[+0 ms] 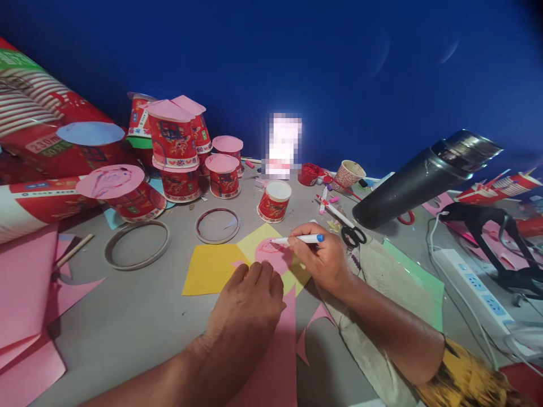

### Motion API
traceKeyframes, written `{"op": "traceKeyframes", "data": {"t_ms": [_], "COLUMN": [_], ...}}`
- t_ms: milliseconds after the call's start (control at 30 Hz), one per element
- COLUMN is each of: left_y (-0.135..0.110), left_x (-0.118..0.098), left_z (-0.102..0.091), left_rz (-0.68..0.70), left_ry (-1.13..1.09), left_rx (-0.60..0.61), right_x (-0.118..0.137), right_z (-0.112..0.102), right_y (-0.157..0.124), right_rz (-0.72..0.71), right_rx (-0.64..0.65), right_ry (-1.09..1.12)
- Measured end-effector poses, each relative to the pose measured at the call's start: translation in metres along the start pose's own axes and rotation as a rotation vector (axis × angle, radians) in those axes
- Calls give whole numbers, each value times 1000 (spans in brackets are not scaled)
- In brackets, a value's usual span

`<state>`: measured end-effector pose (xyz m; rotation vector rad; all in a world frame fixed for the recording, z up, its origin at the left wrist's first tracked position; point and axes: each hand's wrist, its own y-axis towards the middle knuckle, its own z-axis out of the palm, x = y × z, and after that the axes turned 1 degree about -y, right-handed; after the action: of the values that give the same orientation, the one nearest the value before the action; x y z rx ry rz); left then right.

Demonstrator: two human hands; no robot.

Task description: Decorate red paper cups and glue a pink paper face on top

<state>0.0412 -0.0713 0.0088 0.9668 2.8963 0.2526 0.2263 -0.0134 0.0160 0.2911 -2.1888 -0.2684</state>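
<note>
A white marker (309, 239) with a blue end is pinched in my right hand (324, 254). Its tip touches a pink paper circle (278, 261) that bears a reddish drawn outline. My left hand (252, 288) lies at the circle's lower left edge, fingers curled together, fingertips hidden against the paper. Beneath the circle are a pale yellow sheet (266, 230) and a deeper yellow sheet (207, 270). A long pink sheet (282, 350) extends under my left wrist. Just beyond the papers stands a red paper cup (274, 206), bottom up.
Red cups topped with pink discs (173, 150) are stacked at the back left. Two tape rings (138, 265) lie left of the papers. Black-handled scissors (353, 236), a cloth (382, 282), a dark thermos (407, 183) and a power strip (470, 288) are on the right.
</note>
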Motion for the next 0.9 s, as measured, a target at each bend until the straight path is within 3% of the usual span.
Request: {"op": "traceKeyframes", "data": {"t_ms": [900], "left_y": [-1], "left_x": [0], "left_z": [3], "left_rz": [14], "left_ry": [21], "left_rx": [-64], "right_x": [3], "right_z": [5], "right_y": [1], "right_rz": [-7], "right_rx": [79], "right_ry": [19]}}
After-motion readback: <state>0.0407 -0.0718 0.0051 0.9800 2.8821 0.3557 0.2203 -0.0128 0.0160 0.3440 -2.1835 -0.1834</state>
